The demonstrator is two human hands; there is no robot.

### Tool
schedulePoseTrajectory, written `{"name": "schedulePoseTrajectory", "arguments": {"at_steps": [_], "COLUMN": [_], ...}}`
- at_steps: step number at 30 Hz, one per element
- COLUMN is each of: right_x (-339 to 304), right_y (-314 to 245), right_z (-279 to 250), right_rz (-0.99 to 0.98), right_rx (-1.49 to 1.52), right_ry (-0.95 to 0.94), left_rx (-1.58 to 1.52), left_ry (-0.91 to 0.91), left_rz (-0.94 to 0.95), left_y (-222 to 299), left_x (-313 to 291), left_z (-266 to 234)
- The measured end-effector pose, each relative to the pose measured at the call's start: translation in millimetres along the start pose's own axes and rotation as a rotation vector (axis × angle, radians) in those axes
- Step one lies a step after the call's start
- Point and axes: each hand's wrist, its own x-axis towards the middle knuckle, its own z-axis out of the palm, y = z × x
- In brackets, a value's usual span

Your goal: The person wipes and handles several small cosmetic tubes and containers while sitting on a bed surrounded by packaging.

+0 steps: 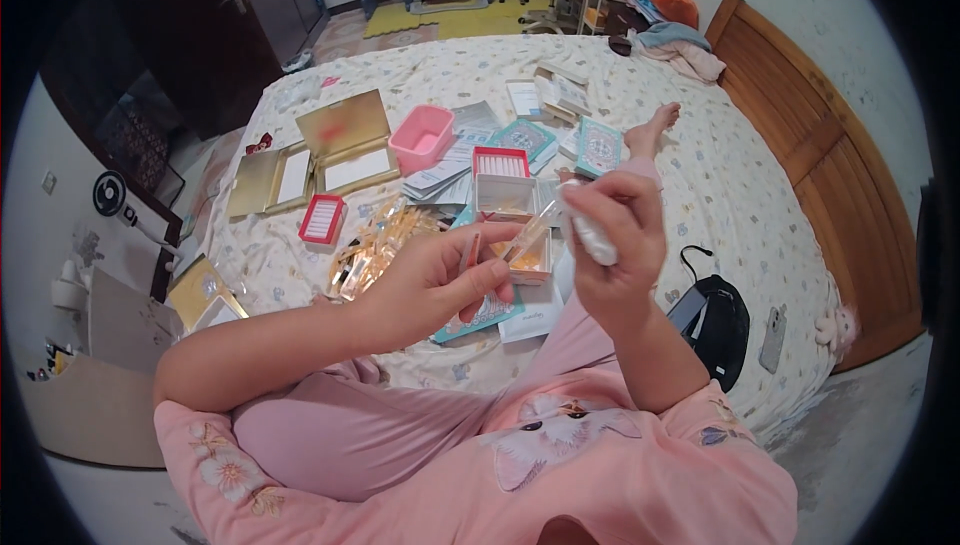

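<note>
My left hand [450, 275] is closed, thumb and fingers pinching the lower end of a slim clear tube [532, 230]. The tube slants up toward my right hand [625, 235], which is wrapped round a soft-looking white bundle [597, 242]. The bundle meets or nearly meets the tube's upper end; my fingers partly hide the contact. Below the hands stands an open box [541, 263] with orange-yellow items inside. Left of my left hand lies a heap of slim golden-yellow tubes or packets [375, 245].
On the patterned bedspread [300, 90] lie gold boxes [350, 125], a pink basket [422, 135], red boxes of white sticks [321, 219], teal boxes [600, 148] and papers. A black bag [722, 330] and a phone [772, 339] lie to the right, near the wooden headboard [810, 135].
</note>
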Motion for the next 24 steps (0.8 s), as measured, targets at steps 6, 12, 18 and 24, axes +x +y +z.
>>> {"name": "schedulePoseTrajectory", "arguments": {"at_steps": [6,12,18,24], "right_x": [-7,-31,-24,-9], "right_y": [-2,-24,-16,8], "right_z": [13,24,17,17], "right_rz": [0.042,0.021,-0.014,-0.01], "right_rx": [0.043,0.161,0.115,0.01], "right_ry": [-0.062,-0.17,-0.168,-0.048], "left_rx": [-0.038,-0.063,-0.093,-0.072], "left_ry": [-0.017,0.033,0.019,-0.004], "left_rz": [0.064,0.064,0.055,0.017], "left_y": [-5,-14,-12,-7], "left_x": [-3,-3,-2,-2], "left_z": [2,-1,-2,-3]}}
